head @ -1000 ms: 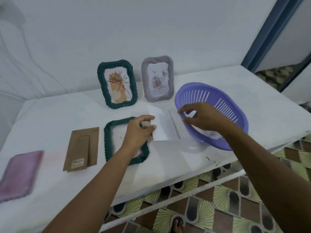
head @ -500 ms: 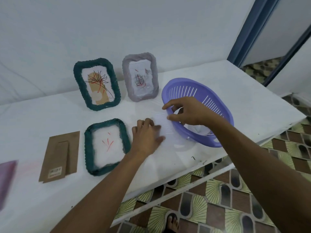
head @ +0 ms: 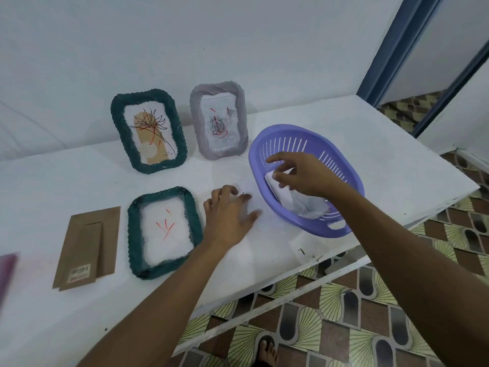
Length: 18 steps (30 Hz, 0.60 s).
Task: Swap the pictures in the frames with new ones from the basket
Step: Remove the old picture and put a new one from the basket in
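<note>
A green frame (head: 135, 234) lies flat on the white table, open, with a white sheet marked by red strokes inside. My left hand (head: 229, 211) rests palm down, fingers spread, on a white picture sheet (head: 250, 190) between that frame and the purple basket (head: 299, 225). My right hand (head: 304, 176) hovers inside the basket with fingers apart, fingertips at the top edge of the white pictures (head: 300, 206) stacked there. Against the wall stand a green frame (head: 119, 120) with a flower print and a grey frame (head: 195, 112) with a rose print.
A brown backing board (head: 87, 247) with its stand lies left of the flat frame. A pink frame's edge (head: 6, 270) shows at the far left. The table's front edge (head: 304, 271) runs close under my arms; patterned floor tiles lie below.
The white sheet held between both hands has been laid on the table under my left hand. My right hand let go of it and moved into the basket.
</note>
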Tool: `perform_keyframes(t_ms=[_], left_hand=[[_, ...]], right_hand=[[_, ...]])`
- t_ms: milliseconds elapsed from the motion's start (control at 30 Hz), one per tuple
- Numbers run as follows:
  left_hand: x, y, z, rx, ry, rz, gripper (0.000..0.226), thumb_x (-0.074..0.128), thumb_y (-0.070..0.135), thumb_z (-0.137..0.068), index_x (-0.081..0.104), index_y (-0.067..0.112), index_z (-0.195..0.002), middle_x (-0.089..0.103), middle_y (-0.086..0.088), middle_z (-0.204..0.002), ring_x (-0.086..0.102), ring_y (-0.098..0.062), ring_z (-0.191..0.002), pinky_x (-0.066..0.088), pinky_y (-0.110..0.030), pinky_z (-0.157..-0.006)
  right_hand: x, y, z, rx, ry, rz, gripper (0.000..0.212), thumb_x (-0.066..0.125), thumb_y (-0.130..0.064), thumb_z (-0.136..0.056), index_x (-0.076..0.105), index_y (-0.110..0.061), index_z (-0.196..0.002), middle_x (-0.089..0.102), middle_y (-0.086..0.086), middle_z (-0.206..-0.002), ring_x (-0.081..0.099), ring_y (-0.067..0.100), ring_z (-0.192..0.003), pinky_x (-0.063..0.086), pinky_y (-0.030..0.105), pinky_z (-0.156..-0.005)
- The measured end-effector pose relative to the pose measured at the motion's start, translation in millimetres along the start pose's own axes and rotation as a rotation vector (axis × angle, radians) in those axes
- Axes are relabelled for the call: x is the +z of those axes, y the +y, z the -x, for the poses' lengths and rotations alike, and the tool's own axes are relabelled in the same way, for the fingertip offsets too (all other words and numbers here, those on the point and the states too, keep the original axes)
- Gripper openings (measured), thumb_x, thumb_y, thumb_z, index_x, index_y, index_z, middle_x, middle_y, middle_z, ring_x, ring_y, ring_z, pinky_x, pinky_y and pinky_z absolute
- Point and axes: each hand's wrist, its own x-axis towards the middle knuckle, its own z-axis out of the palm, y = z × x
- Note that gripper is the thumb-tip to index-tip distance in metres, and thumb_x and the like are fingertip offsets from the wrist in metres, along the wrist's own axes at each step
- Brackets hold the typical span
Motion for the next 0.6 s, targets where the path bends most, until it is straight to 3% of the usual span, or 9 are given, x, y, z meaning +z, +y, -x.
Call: perform_keyframes(t_ms=[100,167,233,367,500,600], left_hand=[[-15.0,0.2,-2.0,-0.024,0.182,0.342,0.04,0.048,0.04,-0.096,0.054,0.02,-0.131,0.048,-0.002,-0.128,0.043,-0.022,-0.118,0.039,-0.04,-0.1],[-29.9,9.2,-6.9,-0.006,0.196,0.508,0.045,0.044,0.042,-0.096,0.049,0.02,-0.135,0.049,0.0,-0.135,0.042,-0.015,-0.123,0.036,-0.027,-0.102],[-39.1,19.3,-11.3,0.077,0.125,0.507,0.051,0.045,0.048,-0.094,0.048,0.022,-0.137,0.047,0.006,-0.14,0.038,-0.008,-0.126,0.029,-0.013,-0.1],[-36.4,23.8,-12.2,0.145,0.064,0.42,0.045,0.058,0.039,-0.093,0.054,0.023,-0.134,0.044,0.001,-0.144,0.033,-0.014,-0.133,0.031,-0.027,-0.106],[-35.7,25.5,-14.0,0.112,0.068,0.41,0.045,0.061,0.038,-0.091,0.055,0.024,-0.133,0.044,0.002,-0.144,0.033,-0.014,-0.133,0.031,-0.026,-0.103],[-36.7,27.6,-12.9,0.102,0.071,0.429,0.044,0.062,0.037,-0.09,0.055,0.023,-0.132,0.044,0.003,-0.143,0.032,-0.012,-0.132,0.031,-0.026,-0.103]], right_hand=[[-0.7,21.8,-2.9,0.104,0.0,0.209,0.04,0.07,-0.034,-0.085,0.06,-0.025,-0.122,0.07,-0.003,-0.104,0.065,0.016,-0.094,0.051,0.032,-0.087],[9.1,29.1,-2.8,0.158,-0.068,0.255,0.049,0.073,-0.04,-0.081,0.059,-0.023,-0.124,0.067,0.0,-0.111,0.063,0.019,-0.097,0.05,0.032,-0.086],[20.9,30.4,-3.4,0.161,-0.078,0.312,0.062,0.073,-0.047,-0.076,0.054,-0.024,-0.131,0.061,0.003,-0.122,0.059,0.021,-0.103,0.05,0.034,-0.088],[30.1,31.2,-7.1,0.141,-0.049,0.434,0.078,0.072,-0.051,-0.072,0.044,-0.023,-0.139,0.05,0.007,-0.135,0.048,0.029,-0.12,0.047,0.046,-0.096],[26.1,30.7,-6.4,0.125,-0.033,0.392,0.068,0.072,-0.044,-0.075,0.049,-0.023,-0.135,0.058,0.005,-0.127,0.054,0.026,-0.113,0.049,0.041,-0.094],[20.8,29.0,-3.1,0.126,0.025,0.268,0.049,0.072,-0.033,-0.08,0.057,-0.021,-0.125,0.068,0.002,-0.106,0.062,0.022,-0.096,0.053,0.038,-0.087]])
